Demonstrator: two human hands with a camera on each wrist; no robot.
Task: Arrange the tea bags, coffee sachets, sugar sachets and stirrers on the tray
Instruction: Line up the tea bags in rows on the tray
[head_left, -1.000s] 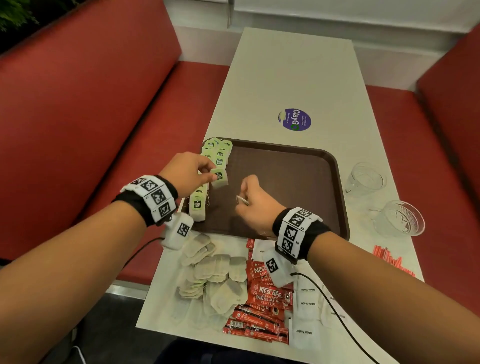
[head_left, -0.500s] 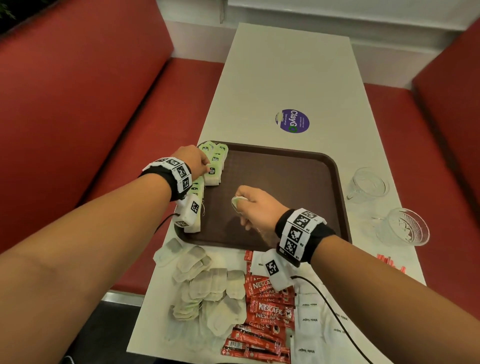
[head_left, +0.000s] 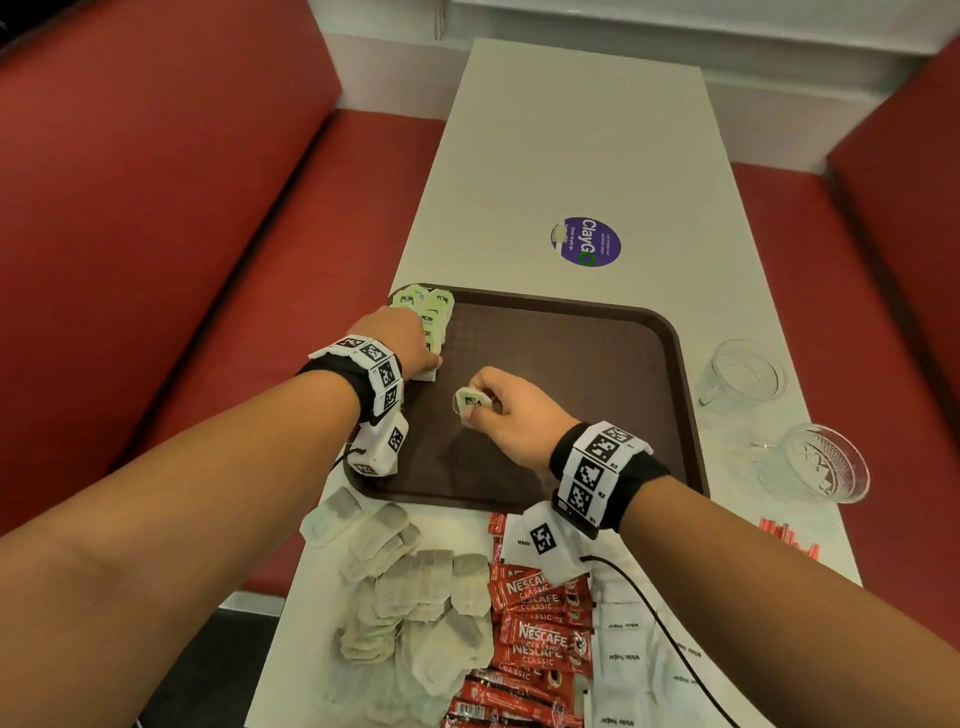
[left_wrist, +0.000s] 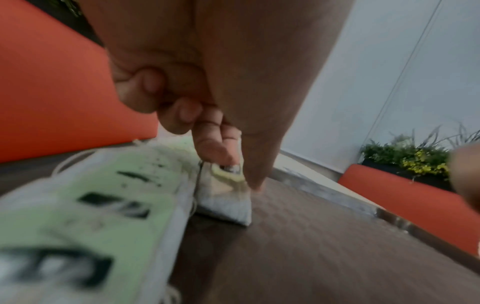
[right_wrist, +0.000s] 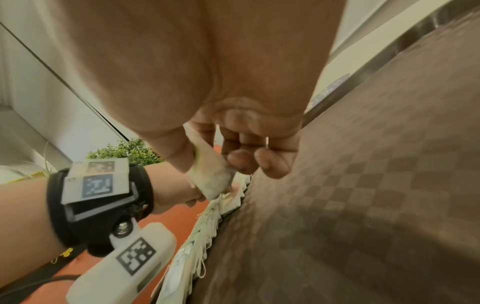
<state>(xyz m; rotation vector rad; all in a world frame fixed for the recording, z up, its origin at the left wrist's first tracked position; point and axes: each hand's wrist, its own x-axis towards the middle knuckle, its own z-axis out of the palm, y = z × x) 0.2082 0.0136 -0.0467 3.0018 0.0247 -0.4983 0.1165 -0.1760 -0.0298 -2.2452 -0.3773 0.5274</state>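
Head view: left hand pinching a tea bag at the near end of the row along the brown tray's left edge; right hand gripping a second tea bag above mid-tray.

Left wrist: fingertips pinching that bag's green tag.

Right wrist: thumb and fingers clamping the pale bag.

One tray; two glass cups; two hands.

Two clear glass cups stand on the white table between red benches, near a purple sticker.
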